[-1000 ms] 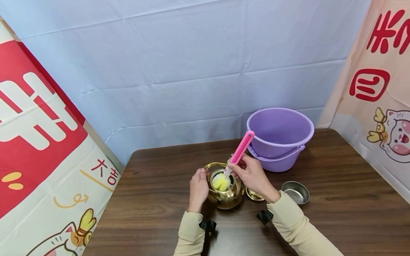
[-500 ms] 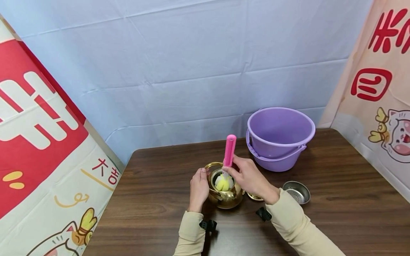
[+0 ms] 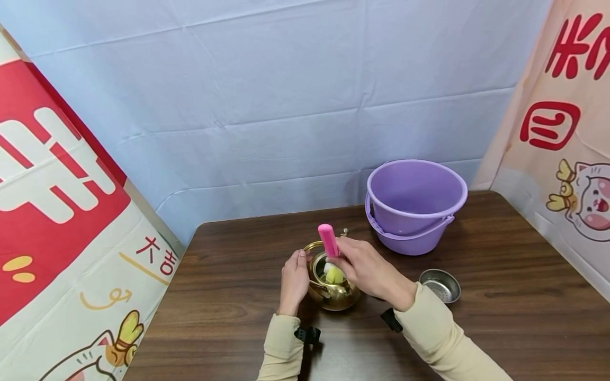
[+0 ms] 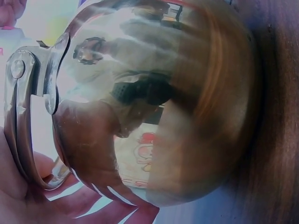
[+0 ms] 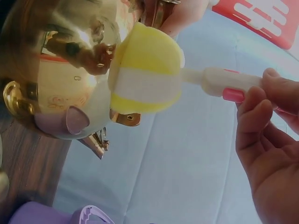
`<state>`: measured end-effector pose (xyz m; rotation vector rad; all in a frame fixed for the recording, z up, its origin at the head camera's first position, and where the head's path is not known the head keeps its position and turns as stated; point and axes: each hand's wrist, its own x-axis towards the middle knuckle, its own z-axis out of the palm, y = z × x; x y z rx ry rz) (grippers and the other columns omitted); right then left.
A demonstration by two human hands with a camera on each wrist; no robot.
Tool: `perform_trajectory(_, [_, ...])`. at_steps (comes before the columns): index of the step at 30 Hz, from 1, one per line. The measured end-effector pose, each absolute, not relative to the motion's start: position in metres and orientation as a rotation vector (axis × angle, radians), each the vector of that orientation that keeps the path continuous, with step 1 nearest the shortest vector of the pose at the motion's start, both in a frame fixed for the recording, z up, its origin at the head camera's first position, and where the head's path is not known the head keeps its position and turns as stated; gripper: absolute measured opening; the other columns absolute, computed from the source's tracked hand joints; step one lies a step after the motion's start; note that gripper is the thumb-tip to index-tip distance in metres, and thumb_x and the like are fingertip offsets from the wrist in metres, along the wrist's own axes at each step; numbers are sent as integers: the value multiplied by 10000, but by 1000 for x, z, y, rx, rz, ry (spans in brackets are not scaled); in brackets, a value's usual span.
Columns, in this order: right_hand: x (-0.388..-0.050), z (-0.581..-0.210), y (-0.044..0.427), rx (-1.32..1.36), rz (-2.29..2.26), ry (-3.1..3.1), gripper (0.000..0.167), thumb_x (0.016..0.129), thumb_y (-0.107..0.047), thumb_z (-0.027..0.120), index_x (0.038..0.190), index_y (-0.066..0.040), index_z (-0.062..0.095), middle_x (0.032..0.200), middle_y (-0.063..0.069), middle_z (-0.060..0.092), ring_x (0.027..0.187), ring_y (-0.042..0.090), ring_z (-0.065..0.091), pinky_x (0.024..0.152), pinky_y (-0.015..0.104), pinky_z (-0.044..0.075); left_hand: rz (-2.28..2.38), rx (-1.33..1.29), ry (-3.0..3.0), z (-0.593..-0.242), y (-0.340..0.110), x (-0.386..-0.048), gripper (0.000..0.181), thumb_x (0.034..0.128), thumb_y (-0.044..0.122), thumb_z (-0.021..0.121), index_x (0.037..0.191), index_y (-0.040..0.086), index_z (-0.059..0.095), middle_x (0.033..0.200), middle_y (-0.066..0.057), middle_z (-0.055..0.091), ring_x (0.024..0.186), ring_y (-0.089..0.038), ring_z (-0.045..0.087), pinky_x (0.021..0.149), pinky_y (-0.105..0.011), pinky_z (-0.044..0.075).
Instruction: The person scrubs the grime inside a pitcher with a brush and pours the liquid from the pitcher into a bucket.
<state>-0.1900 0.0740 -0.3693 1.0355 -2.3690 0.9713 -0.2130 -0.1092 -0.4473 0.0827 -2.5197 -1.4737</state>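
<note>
A shiny brass teapot stands on the table with its top uncovered. My left hand grips it from the left, its fingers on the rounded body beside the swing handle. In my right hand is a sponge bottle brush, its pink handle pointing up. Finger and thumb pinch the grip, as the right wrist view shows. The yellow and white sponge head sits at the teapot's mouth; how deep it goes I cannot tell. The teapot's spout points away from me.
A purple bucket with its handle hanging down stands at the back right of the wooden table. To the right of my right hand lies a round metal strainer. Blue cloth hangs behind the table.
The brush handle has swung left and sunk lower, the right hand moving left with it. The gold lid, visible earlier, is now hidden by that hand. The left hand and teapot stay put.
</note>
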Motion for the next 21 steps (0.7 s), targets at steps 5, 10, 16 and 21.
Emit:
perform_trajectory(5, [-189,-371,75,1054,923,-2348,119,876,-87,678,981,-110,627,867,-36,615,764,71,560,698,254,505,-1473,92,-2522,-448,-110,-213,360,1041,211,361,1139,46,666,1035,-123,728,1040,-291,655,903,-465,496])
perform_trajectory(10, [-190,-373,76,1070,875,-2318,125,872,-77,673,976,-119,618,856,-38,600,766,63,554,698,250,506,-1440,79,-2530,-449,-112,-213,351,1037,197,368,1139,37,664,1022,-121,732,1005,-291,665,886,-461,502])
perform_trajectory(16, [-193,-380,79,1086,808,-2235,121,866,-96,690,961,-96,614,856,-35,570,764,58,541,693,227,501,-1424,51,-2533,-448,-112,-214,351,1037,196,372,1156,29,657,1022,-119,734,990,-282,665,884,-454,502])
perform_trajectory(21, [-197,-388,81,1117,806,-2135,209,839,-68,711,1033,-72,634,889,-28,582,765,58,557,701,194,494,-1409,49,-2543,-447,-112,-214,346,1035,195,374,1159,36,655,1024,-112,736,981,-274,663,879,-449,499])
